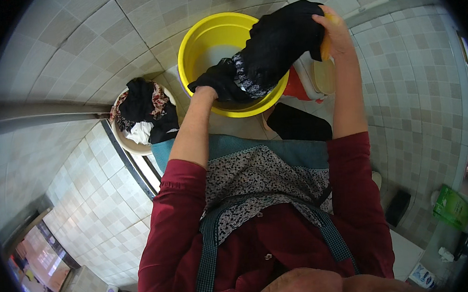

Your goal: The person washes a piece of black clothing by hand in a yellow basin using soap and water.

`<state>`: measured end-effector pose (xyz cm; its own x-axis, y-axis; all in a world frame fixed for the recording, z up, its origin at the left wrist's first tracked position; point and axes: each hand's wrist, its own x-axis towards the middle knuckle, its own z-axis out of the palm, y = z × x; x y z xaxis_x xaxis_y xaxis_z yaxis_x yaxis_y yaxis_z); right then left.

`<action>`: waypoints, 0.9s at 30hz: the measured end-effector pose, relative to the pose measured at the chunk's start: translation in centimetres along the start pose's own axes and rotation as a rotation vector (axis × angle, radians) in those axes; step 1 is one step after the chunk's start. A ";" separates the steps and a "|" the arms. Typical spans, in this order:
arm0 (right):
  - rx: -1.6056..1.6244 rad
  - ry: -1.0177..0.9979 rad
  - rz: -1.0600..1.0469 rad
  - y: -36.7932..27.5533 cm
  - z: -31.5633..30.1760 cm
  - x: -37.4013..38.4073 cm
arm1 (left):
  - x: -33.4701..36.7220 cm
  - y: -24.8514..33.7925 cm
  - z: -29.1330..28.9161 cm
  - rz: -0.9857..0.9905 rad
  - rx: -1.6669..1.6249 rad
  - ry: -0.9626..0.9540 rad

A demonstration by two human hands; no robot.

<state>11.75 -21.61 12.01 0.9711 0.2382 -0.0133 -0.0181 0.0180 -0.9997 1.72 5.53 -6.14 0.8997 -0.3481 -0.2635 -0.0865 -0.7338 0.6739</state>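
Observation:
A black garment (284, 41) with a black-and-white patterned band is stretched between my two hands over a yellow basin (188, 55). My left hand (207, 92) grips the bunched black cloth at the basin's near left; the fingers are mostly hidden in its folds. Beyond the basin's right rim, my right hand (337, 31) is closed around an orange-yellow block (325, 48) pressed to the garment's end. Whether the block is soap or a brush I cannot tell. Greyish water (215, 56) shows in the basin.
Left of the basin stands a pale tub (130, 146) heaped with black, white and floral clothes (145, 108). A red item (295, 86) and a pale container (322, 79) sit right of the basin. Tiled walls (406, 76) close in, and a green packet (452, 206) lies at far right.

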 end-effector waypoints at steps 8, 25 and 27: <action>-0.196 0.198 -0.100 -0.7 -5.3 1.3 | -1.4 0.5 0.4 -0.041 0.191 -0.122; -0.899 -0.237 -0.425 -3.1 2.8 -1.7 | -1.7 -0.3 -0.3 -0.370 -0.425 0.058; -0.962 -0.421 -0.393 -2.2 7.5 -3.5 | -1.2 2.3 -1.1 -0.540 -1.508 0.049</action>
<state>6.60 -15.22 14.40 0.7074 0.6941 0.1335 0.6407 -0.5499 -0.5358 0.87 4.87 -3.52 0.6984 -0.2113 -0.6838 0.6858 0.4708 0.5550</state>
